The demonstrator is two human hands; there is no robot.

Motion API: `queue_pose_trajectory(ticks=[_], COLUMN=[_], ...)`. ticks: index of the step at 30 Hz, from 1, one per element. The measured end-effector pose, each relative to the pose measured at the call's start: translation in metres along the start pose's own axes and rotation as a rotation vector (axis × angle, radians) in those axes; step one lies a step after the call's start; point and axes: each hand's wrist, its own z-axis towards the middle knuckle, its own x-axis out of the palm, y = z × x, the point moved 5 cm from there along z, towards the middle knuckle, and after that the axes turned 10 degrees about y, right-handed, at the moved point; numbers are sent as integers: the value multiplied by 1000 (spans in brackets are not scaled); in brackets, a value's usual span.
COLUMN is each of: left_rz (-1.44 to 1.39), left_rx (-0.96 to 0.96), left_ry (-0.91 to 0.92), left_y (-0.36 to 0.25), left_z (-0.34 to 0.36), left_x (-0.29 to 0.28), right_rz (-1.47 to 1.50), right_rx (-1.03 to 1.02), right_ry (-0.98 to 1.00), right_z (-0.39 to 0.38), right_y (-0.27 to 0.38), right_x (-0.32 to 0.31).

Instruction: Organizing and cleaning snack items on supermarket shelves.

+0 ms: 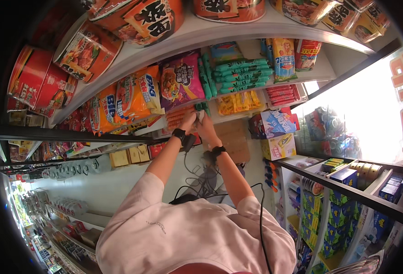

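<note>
My left hand (189, 122) and my right hand (205, 126) meet in front of the lower snack shelf, both with fingers closed. Between their fingertips is a small pale thing (200, 117), too small and too covered to name. Just beyond the fingers lie a few green-wrapped sticks (203, 108). To the left of my left hand are orange sausage-like sticks (176, 116). A tray of yellow-wrapped sticks (239, 103) stands to the right of my right hand. Farther back, teal-wrapped sticks (242, 74) are stacked beside a purple noodle bag (181, 80).
Big orange noodle tubs (139, 20) line the upper shelf above my hands. Orange noodle bags (138, 93) stand to the left. On the right are stacked snack boxes (274, 123) and a dark-edged rack (343, 185). Loose black cables (201, 178) hang below my forearms, above a cardboard box (233, 141).
</note>
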Motion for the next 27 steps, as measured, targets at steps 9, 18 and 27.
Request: queue_pose_trajectory(ticks=[9, 18, 27], left_rz=[-153, 152, 808], left_rx=[-104, 9, 139], left_ry=[71, 160, 507], left_y=[-21, -55, -93], left_z=[2, -43, -160], left_x=[25, 30, 44], right_rz=[-28, 606, 1141], right_rx=[89, 237, 455], right_ry=[-100, -140, -196], right_z=[-1, -41, -82], right_y=[-31, -20, 77], right_x=[-7, -34, -69])
